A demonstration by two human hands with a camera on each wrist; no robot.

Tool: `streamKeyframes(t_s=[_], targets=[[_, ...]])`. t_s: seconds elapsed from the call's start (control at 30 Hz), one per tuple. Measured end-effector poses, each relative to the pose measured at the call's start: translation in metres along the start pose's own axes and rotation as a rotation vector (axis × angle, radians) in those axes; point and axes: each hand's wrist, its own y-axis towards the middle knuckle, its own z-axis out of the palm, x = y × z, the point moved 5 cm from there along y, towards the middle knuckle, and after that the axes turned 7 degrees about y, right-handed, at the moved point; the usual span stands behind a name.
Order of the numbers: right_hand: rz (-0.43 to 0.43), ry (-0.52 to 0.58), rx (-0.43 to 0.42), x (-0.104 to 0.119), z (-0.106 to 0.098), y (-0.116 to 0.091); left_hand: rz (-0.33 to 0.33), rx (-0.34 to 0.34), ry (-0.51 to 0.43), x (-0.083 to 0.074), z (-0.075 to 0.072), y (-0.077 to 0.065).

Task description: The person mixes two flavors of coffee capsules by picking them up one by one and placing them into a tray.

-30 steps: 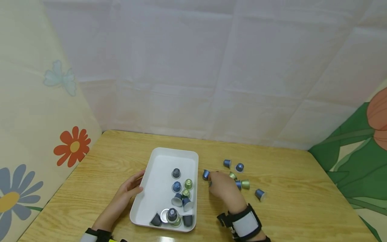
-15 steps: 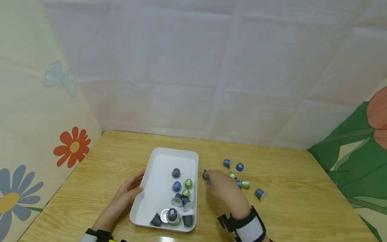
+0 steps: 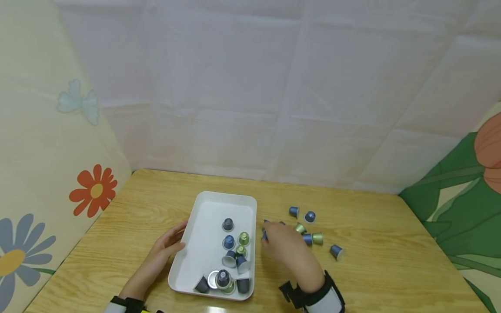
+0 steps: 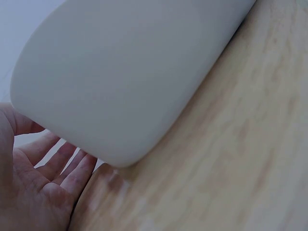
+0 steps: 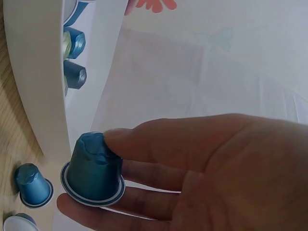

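Note:
In the right wrist view, my right hand [image 5: 211, 168] pinches a blue coffee capsule [image 5: 95, 168] between thumb and fingers, its rim facing down. From the head view, that same right hand [image 3: 287, 245] is just right of the white tray [image 3: 254, 261], low over the table, hiding most of the capsule. My left hand [image 3: 166, 245] rests at the tray's left side. Its fingers [image 4: 60, 161] are loosely extended along the tray's edge in the left wrist view. Inside the tray are several capsules: a dark grey one [image 3: 228, 224], a blue one [image 3: 228, 242] and a green one [image 3: 244, 238] among them.
Right of the right hand, several loose capsules lie on the wooden table [image 3: 375, 243]: a blue one [image 3: 294, 211], an upright blue one [image 3: 310, 217], a green one [image 3: 318, 238] and a dark blue one [image 3: 335, 251]. A white cloth wall [image 3: 250, 95] stands behind.
My right hand has shifted slightly left toward the tray, uncovering more of the capsules to its right. The left hand and the tray have stayed put.

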Motion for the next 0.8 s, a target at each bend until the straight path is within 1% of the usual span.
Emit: streamKeyframes(t_s=[0.2,0.3,0.4,0.5,0.7,0.8], targets=[[-0.088,-0.031,-0.071,0.012,-0.005,-0.007,-0.017,0.000,-0.016,0.001,0.000,0.000],[-0.113,-0.018,-0.066,0.019,-0.006,-0.011,-0.033,-0.007,-0.021,0.002,0.000,0.001],[-0.130,0.014,-0.037,0.025,-0.003,-0.014,-0.024,-0.007,-0.017,0.002,0.000,0.001],[-0.168,0.024,-0.029,0.031,0.000,-0.018,0.005,0.000,-0.002,0.001,0.000,0.001],[-0.244,-0.049,-0.029,0.043,0.007,-0.024,0.004,-0.006,-0.003,0.001,0.000,0.001],[-0.269,-0.062,-0.022,0.048,0.011,-0.026,0.002,0.000,-0.003,0.001,0.000,0.001]])
